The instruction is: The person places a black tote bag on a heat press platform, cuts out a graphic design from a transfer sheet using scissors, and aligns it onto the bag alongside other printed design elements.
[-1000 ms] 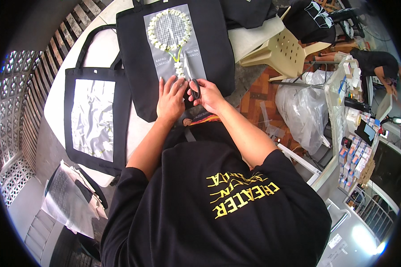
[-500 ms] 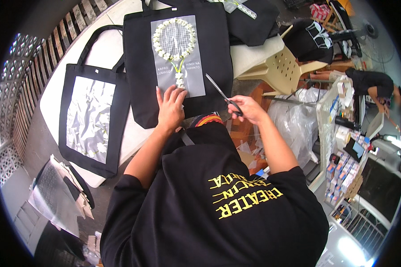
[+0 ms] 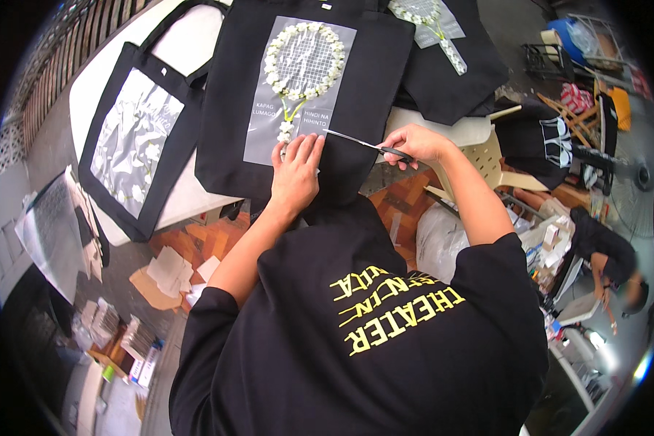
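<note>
In front of me a black tote bag (image 3: 229, 87) lies flat on the white table. A clear printed film (image 3: 265, 145) rests on its front, with a ring of white flowers and a stem. My left hand (image 3: 296, 171) presses on the film's lower part, fingers stretched out and covering the stem's end. My right hand (image 3: 417, 145) grips the black handles of a pair of scissors (image 3: 356, 140). The blades point left, and their tip lies over the film's right side, close to my left fingers. Whether the tip touches the film, I cannot tell.
To the left, another black tote bag (image 3: 116, 94) bears a crinkled floral film. More black fabric (image 3: 443, 80) with a flower film lies at the back right. A beige plastic chair (image 3: 483, 161) stands right of the white table (image 3: 87, 87). Farther right, another person (image 3: 603, 243) bends forward.
The scissors have gone from pointing up, clear of the film, to lying over its right side. My left hand stays on the film's lower part. The view has shifted and turned.
</note>
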Action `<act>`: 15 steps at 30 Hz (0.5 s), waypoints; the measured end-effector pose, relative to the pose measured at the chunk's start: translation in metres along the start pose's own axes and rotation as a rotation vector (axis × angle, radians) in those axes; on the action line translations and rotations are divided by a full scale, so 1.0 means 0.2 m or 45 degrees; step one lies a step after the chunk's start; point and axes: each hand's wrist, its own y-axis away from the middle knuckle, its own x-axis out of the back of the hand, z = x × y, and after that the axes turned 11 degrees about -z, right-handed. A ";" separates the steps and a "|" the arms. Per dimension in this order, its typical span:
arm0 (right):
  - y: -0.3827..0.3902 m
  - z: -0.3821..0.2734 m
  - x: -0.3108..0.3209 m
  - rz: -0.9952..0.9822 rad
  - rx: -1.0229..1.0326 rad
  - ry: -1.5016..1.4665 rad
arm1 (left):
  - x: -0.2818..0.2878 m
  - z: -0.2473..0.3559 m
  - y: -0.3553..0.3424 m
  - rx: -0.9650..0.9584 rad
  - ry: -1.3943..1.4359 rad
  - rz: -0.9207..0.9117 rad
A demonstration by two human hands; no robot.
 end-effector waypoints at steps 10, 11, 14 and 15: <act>-0.06 -0.09 0.01 0.000 -0.001 0.097 | -0.04 0.07 -0.02 0.130 0.017 0.070; -0.06 -0.11 0.00 0.006 -0.006 0.074 | -0.04 0.06 -0.02 0.127 0.013 0.076; -0.09 -0.16 -0.03 -0.009 0.041 0.128 | -0.05 0.07 -0.02 0.131 -0.012 0.074; -0.11 -0.17 -0.03 -0.004 0.055 0.168 | -0.05 0.07 -0.02 0.133 -0.033 0.065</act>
